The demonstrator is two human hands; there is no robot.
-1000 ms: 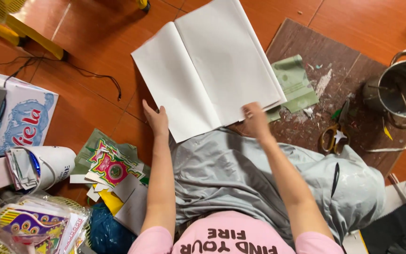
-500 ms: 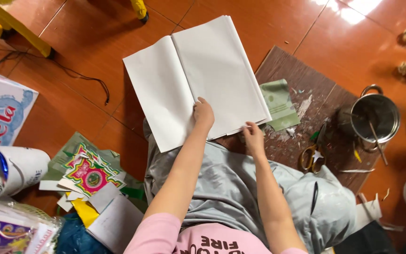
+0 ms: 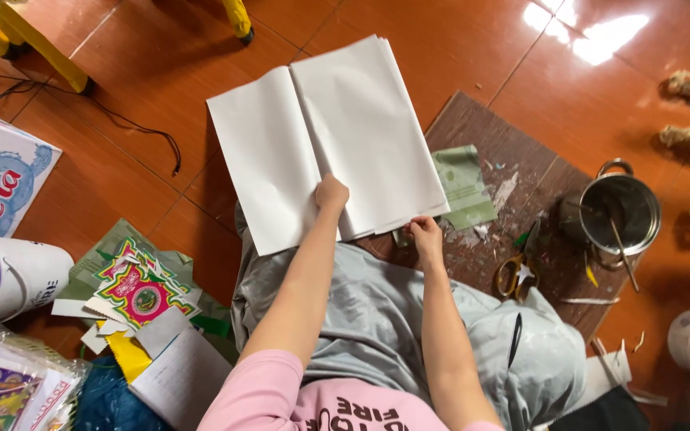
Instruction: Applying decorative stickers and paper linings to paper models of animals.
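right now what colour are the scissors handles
Yellow, on the scissors lying on the brown board; head view.

a glossy orange-red tiled floor (image 3: 457,56) with pale grout lines catches bright window glare near its upper right corner, a dark wooden board (image 3: 513,160) lies on it, and yellow furniture legs (image 3: 237,17) stand along the top edge.

One head-worn camera looks steeply down from above the person's lap, close over the left hand (image 3: 331,192) and right hand (image 3: 424,235), with the paper (image 3: 321,136) just beyond them and floor (image 3: 161,80) around.
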